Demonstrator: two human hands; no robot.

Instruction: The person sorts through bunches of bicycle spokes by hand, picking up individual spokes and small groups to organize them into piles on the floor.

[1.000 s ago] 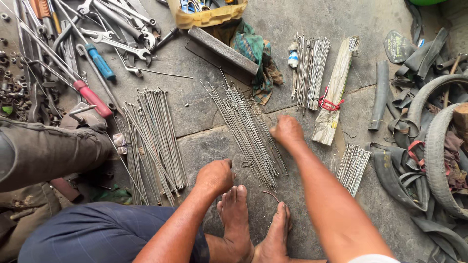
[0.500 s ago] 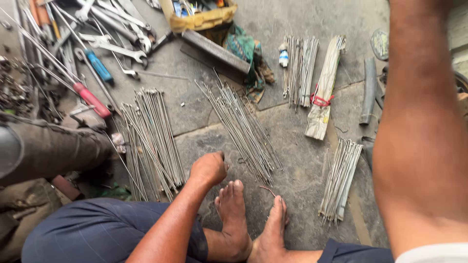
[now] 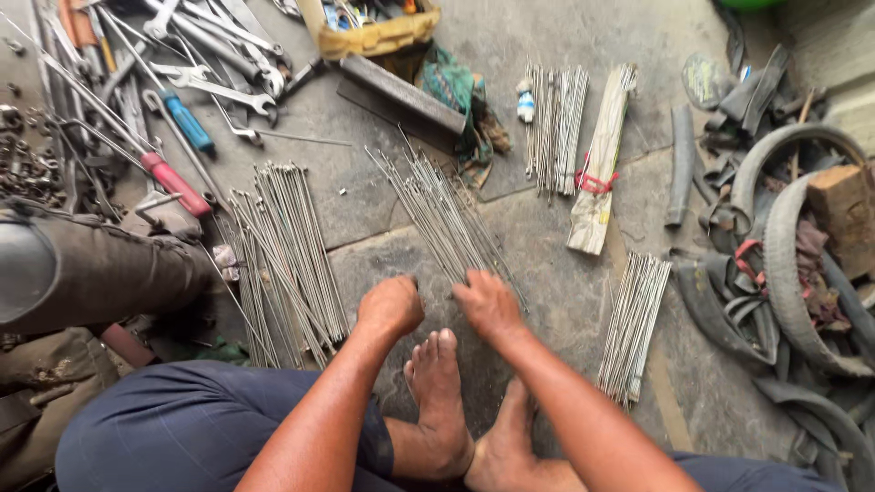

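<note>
A loose pile of thin metal spokes [image 3: 439,211] lies slanted on the stone floor in front of me. My right hand [image 3: 488,304] rests on the near end of this pile, its fingers curled over the spoke ends. My left hand [image 3: 390,308] is a closed fist on the floor just left of those ends, with nothing visible in it. My bare feet [image 3: 447,401] sit right below both hands. A larger heap of spokes [image 3: 284,257] lies to the left of my left hand.
More spoke bundles lie at the right [image 3: 631,321] and far centre [image 3: 552,120], one paper-wrapped bundle [image 3: 600,164] tied with red. Wrenches and screwdrivers [image 3: 178,107] cover the far left. Old tyres and rubber strips [image 3: 784,246] fill the right. A yellow box [image 3: 372,36] stands at the back.
My right arm, raised close to the camera half a second ago, has come down onto the near end of the middle spoke pile. My left hand shifted slightly towards it.
</note>
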